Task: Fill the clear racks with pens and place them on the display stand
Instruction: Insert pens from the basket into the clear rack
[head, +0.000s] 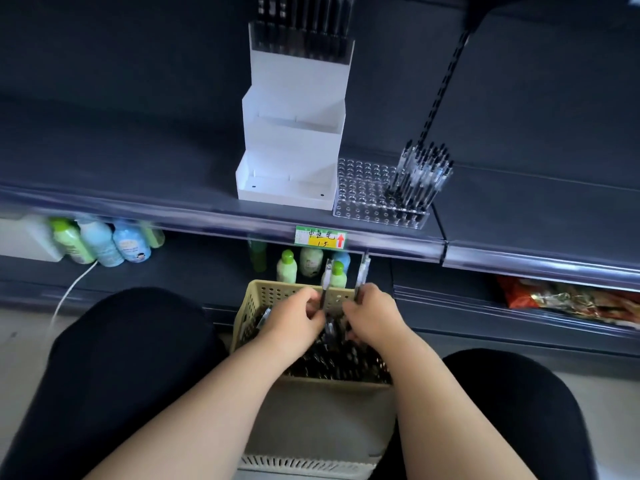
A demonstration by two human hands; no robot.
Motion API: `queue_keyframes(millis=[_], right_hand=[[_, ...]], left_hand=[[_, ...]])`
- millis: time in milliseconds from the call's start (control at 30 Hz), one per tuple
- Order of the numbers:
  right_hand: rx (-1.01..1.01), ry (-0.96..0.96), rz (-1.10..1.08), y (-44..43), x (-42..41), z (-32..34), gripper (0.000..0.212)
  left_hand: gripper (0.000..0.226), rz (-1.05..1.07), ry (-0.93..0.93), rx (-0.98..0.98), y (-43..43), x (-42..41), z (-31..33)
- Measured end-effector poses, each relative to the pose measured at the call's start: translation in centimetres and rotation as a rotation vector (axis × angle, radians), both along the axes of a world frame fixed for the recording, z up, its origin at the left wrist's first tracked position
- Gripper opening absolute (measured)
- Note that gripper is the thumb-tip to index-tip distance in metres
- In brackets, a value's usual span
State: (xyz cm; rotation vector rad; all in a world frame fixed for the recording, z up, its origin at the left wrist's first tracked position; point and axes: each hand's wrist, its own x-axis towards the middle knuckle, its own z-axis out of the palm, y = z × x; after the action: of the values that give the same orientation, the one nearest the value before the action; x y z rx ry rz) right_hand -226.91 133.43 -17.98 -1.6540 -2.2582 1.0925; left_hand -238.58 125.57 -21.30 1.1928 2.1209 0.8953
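Observation:
A beige perforated basket [263, 296] full of loose pens [332, 365] sits between my knees. My left hand [294, 315] grips a pen standing upright over the basket. My right hand [372, 315] holds another upright pen [363, 271]. On the shelf above, a clear rack [363, 195] stands with several pens [420, 174] stuck in its right-hand holes. Left of the rack stands the white tiered display stand [294, 161]; its top tier holds a filled clear rack of pens [304, 39], and its lower tiers hold nothing.
The dark shelf's front edge carries a green and yellow price tag [320, 237]. Small bottles [104, 240] and more bottles [311, 265] stand on the lower shelf behind the basket. Red snack packets [561, 299] lie at lower right. A white cable [69, 292] hangs at left.

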Motion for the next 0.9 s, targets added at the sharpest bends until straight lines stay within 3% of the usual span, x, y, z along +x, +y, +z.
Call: queue_keyframes(millis=[133,267,433,567,667,800,900], right_hand=[[0.094,0.114,-0.039,0.8,0.5,2.1,0.016],[0.24,0.283,-0.083,2.5,0.8,4.2,0.013],[0.413,0.517,-0.161,6.2,1.2,8.9,0.029],[0.462,0.661,-0.18,10.7,0.7,13.4,0.019],[0.523,0.616,-0.183,13.5,0.2,15.0,0.021],[0.625,0.487,-0.212,16.0,0.2,13.5,0.011],[0.614,0.474,-0.197,16.6,0.2,12.6,0.024]], left_hand=[[0.003,0.016,-0.043,0.116,0.9,0.3,3.2],[0.005,0.014,-0.044,0.223,1.8,-0.2,6.4],[0.039,-0.061,-0.114,0.364,4.3,-1.8,10.5],[0.028,-0.103,-0.114,0.452,8.7,-3.0,13.2],[0.003,-0.132,-0.117,0.512,12.1,-3.5,14.0],[0.009,-0.142,-0.137,0.529,14.7,-4.0,12.2],[0.007,-0.118,-0.21,0.484,15.6,-4.2,10.6]])
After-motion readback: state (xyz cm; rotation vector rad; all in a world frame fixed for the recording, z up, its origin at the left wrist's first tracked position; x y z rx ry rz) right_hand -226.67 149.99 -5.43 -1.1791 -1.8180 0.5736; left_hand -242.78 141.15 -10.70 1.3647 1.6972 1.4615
